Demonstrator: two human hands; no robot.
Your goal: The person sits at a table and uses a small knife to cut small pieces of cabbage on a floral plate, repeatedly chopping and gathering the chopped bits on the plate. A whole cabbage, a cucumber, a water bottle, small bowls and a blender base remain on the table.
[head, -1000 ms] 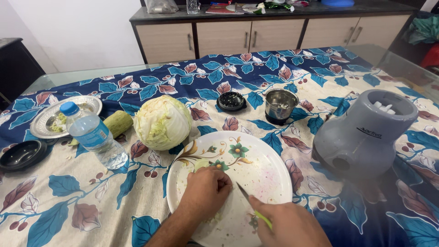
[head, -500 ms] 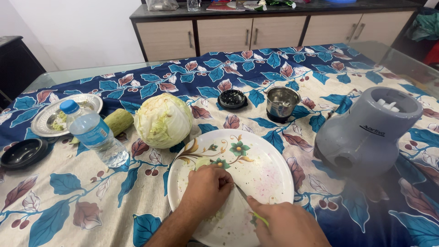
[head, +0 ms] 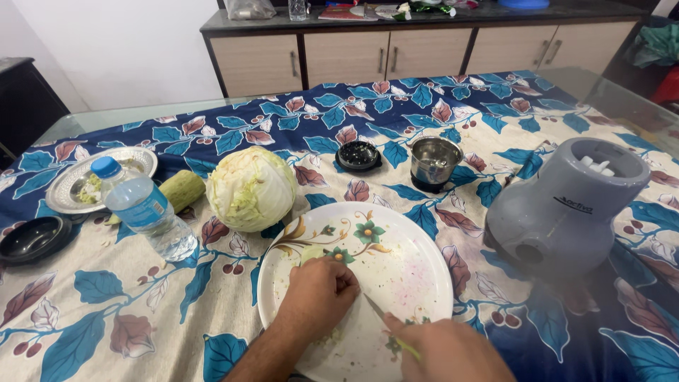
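My left hand (head: pixel 320 293) rests fingers-curled on a white floral plate (head: pixel 396 247), pressing down on a small pale green piece that is mostly hidden under it. My right hand (head: pixel 449 350) grips a knife (head: pixel 378 311) with a green handle, its blade angled toward my left fingers. Small chopped bits lie on the plate near my hands. A whole cabbage (head: pixel 251 187) sits just beyond the plate's far left rim.
A water bottle (head: pixel 145 212) lies left of the cabbage, beside a pale green vegetable (head: pixel 182 189), a steel plate (head: pixel 67 187) and a black lid (head: pixel 32 239). A steel jar (head: pixel 435 161), a black cap (head: pixel 358 155) and a grey mixer base (head: pixel 566 205) stand at the right. Cabinets line the back.
My hands have stayed on the plate; the knife blade has shifted slightly against the piece under my left fingers. Nothing else on the table has moved.
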